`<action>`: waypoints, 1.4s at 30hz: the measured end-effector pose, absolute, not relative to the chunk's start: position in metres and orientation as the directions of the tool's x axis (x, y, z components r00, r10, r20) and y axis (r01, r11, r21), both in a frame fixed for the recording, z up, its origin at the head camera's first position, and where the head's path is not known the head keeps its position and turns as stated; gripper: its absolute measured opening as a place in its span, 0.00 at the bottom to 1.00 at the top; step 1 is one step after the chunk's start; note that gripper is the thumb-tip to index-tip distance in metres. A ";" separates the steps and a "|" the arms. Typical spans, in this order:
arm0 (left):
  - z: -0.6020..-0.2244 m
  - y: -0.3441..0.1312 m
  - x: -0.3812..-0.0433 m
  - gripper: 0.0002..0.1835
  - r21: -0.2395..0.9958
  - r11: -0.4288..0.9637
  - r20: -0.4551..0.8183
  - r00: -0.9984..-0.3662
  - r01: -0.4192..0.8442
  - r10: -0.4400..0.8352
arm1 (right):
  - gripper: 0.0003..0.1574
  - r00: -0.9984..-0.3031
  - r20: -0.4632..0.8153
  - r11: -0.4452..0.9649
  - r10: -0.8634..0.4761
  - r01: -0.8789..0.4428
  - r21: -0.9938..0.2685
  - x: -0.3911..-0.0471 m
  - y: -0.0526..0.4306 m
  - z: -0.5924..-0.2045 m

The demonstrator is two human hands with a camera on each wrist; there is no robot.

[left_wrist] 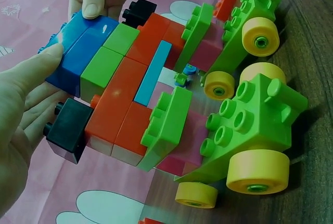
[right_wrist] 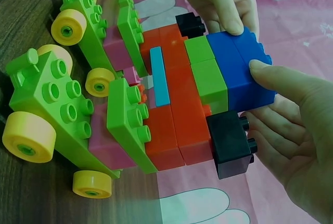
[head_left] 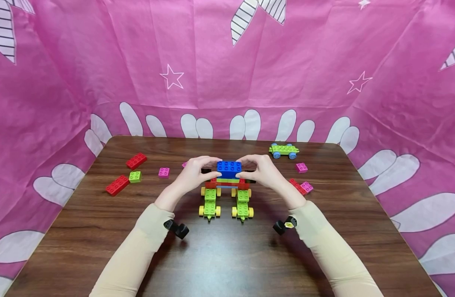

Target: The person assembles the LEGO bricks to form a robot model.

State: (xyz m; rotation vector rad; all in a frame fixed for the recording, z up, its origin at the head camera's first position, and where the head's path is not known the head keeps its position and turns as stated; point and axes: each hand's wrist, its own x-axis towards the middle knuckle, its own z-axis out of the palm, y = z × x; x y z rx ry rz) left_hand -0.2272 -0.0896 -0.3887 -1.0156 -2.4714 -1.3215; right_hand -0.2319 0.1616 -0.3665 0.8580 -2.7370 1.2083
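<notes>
A block vehicle stands on two lime wheeled bases point(left_wrist: 244, 125) with yellow wheels. Pink bricks point(right_wrist: 106, 135), lime plates, red bricks point(right_wrist: 174, 109), a thin blue piece point(right_wrist: 159, 76) and lime bricks stack above them. Black bricks point(left_wrist: 68, 130) stick out at both sides. Blue bricks point(head_left: 229, 170) top the stack. My left hand point(head_left: 193, 172) grips their left end, thumb on the near face and fingers behind. At the right end my right hand point(head_left: 264, 170) grips the blue bricks the same way. In the wrist views some fingers are partly hidden behind the bricks.
Red bricks point(head_left: 117, 185), a lime brick point(head_left: 135, 177) and a pink brick point(head_left: 164, 172) lie left on the brown table point(head_left: 220, 255). A lime wheeled base point(head_left: 284, 150) with blue wheels stands back right. Pink bricks point(head_left: 301, 167) and a red brick point(head_left: 297, 186) lie beyond my right hand.
</notes>
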 end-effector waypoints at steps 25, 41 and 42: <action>-0.389 -0.088 -0.226 0.21 0.709 0.393 0.393 -0.790 0.586 0.470 | 0.22 -0.858 0.215 0.510 -0.467 -0.460 -0.727 -0.233 0.162 -0.368; -0.385 -0.089 -0.223 0.22 0.656 0.455 0.382 -0.785 0.602 0.488 | 0.23 -0.842 0.191 0.514 -0.505 -0.471 -0.717 -0.231 0.162 -0.362; -0.385 -0.089 -0.223 0.23 0.655 0.457 0.380 -0.785 0.602 0.489 | 0.23 -0.840 0.191 0.514 -0.507 -0.473 -0.716 -0.231 0.163 -0.362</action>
